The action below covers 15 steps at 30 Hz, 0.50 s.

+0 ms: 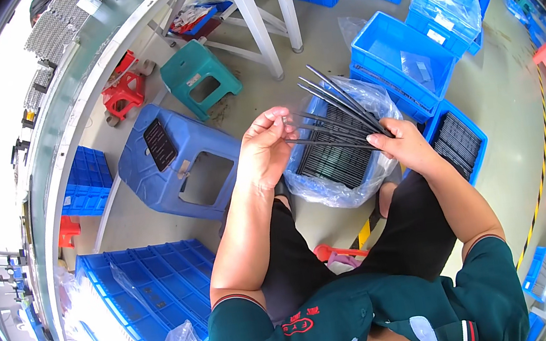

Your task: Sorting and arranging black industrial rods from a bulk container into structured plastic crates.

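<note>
A fan of several thin black rods [341,106] spreads from my right hand [407,143], whose fingers are wrapped round one end of the bunch. My left hand [264,145] is pinched at the other ends of the lower rods, with thumb and fingertips closed on a rod end. Below both hands, between my knees, stands a blue crate lined with clear plastic [385,172]. Inside it lie rows of similar black rods [332,169], partly hidden by the held ones.
To the left are a blue stool [156,180] with a dark phone-like slab [159,144] on it, a green stool [192,70] and stacked blue crates [156,284]. A crate of black parts [456,141] and an open blue crate [404,61] stand right. A white-framed workbench [64,123] runs along the left.
</note>
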### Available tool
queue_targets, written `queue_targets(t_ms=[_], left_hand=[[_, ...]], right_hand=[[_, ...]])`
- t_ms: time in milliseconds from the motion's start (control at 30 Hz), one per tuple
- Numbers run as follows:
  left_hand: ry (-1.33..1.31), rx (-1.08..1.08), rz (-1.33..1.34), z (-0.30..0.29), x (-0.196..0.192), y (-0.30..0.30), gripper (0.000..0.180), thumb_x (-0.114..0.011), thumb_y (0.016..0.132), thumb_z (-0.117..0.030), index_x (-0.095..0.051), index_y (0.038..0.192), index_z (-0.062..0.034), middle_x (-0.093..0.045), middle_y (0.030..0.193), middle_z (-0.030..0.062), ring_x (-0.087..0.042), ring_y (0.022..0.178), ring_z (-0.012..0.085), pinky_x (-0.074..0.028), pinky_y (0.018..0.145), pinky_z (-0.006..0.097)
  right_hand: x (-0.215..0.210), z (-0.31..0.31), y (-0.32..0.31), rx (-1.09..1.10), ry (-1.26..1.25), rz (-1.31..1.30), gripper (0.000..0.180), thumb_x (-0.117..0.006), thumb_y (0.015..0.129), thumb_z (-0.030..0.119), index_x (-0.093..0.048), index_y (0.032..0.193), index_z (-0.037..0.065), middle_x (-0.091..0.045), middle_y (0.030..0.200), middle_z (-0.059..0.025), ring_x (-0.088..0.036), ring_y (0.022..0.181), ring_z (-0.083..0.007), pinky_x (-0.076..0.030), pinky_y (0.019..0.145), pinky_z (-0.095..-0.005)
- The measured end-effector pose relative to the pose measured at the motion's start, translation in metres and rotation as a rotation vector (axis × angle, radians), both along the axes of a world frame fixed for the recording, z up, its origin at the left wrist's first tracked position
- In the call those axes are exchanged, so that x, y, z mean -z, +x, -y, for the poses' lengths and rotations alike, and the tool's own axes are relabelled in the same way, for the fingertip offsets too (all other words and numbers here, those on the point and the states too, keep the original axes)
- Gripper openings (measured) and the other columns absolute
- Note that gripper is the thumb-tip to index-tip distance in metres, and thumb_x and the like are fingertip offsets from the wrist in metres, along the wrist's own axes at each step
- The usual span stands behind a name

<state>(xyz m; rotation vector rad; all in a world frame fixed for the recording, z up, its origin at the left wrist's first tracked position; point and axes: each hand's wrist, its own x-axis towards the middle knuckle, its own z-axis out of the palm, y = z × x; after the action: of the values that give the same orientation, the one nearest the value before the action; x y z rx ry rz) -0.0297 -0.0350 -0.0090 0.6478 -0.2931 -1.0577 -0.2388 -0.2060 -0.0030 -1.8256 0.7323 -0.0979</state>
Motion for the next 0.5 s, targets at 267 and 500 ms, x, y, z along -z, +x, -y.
queue_targets(t_ms=[267, 500], left_hand=[[-0.013, 0.094, 0.021, -0.0020, -0.0020, -0.0001, 0.010, -0.059, 0.083, -0.005, -0.059, 0.093, -0.0035, -0.054, 0.087, 0.0037, -0.046, 0.078, 0.0135, -0.038, 0.070, 0.026], [0.085, 0.147, 0.085, -0.0051, -0.0047, 0.0043, 0.010, -0.058, 0.084, -0.007, -0.059, 0.093, -0.0033, -0.054, 0.083, 0.0025, -0.046, 0.077, 0.0131, -0.038, 0.067, 0.026]], right_hand=[[-0.0045, 0.0007, -0.0013, -0.012, -0.010, 0.024, 0.030, -0.063, 0.084, 0.027, -0.053, 0.073, 0.001, -0.049, 0.056, -0.0021, -0.045, 0.053, -0.0098, -0.037, 0.051, -0.0276], [-0.0001, 0.0029, -0.0040, 0.000, -0.289, 0.094, 0.029, -0.065, 0.081, 0.023, -0.053, 0.074, -0.001, -0.047, 0.056, -0.0047, -0.042, 0.053, -0.0097, -0.035, 0.049, -0.0275]])
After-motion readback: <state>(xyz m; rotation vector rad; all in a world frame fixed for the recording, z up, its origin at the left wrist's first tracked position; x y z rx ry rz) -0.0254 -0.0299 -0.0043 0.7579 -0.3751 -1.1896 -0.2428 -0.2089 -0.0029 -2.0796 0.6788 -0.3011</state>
